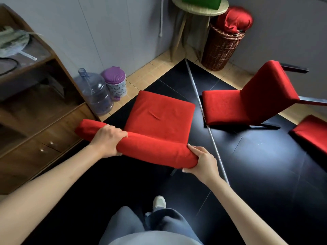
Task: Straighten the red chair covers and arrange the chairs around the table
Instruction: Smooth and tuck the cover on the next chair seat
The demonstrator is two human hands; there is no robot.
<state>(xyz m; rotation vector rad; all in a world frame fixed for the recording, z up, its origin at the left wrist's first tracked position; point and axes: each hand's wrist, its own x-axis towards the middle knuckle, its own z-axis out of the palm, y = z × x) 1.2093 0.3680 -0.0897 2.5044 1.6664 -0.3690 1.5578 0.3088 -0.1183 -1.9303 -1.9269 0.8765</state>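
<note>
Two hands clamp the top of a red-covered chair [159, 112], seen from above on a dark floor [256, 165] beside a wooden cabinet [44, 121]. The left hand [108, 140] wraps over the padded backrest [152, 151] near its left end, fingers curled across the top edge; the right hand [201, 161] pinches the backrest's right corner, thumb on top, fingers underneath. The seat faces away from the person, with one small crease in its cover near the middle.

A second chair [247, 101] stands well apart to the right, angled away, and part of a third red seat [311, 133] shows at the right edge. No tabletop can be picked out with certainty. In the far corner stand a wicker basket [221, 48] holding a red bundle [235, 20], a stool [198, 13], a water jug [97, 92] and a purple-lidded bin [115, 84].

The cover looks soft and stretchy, likely to bunch or slide over the padding if tugged from one side. The chair itself is probably rigid and moderately heavy. A grip at both ends of the backrest, as here, seems the sound place to steer it, while the fabric is best smoothed by pulling evenly at the corners.
</note>
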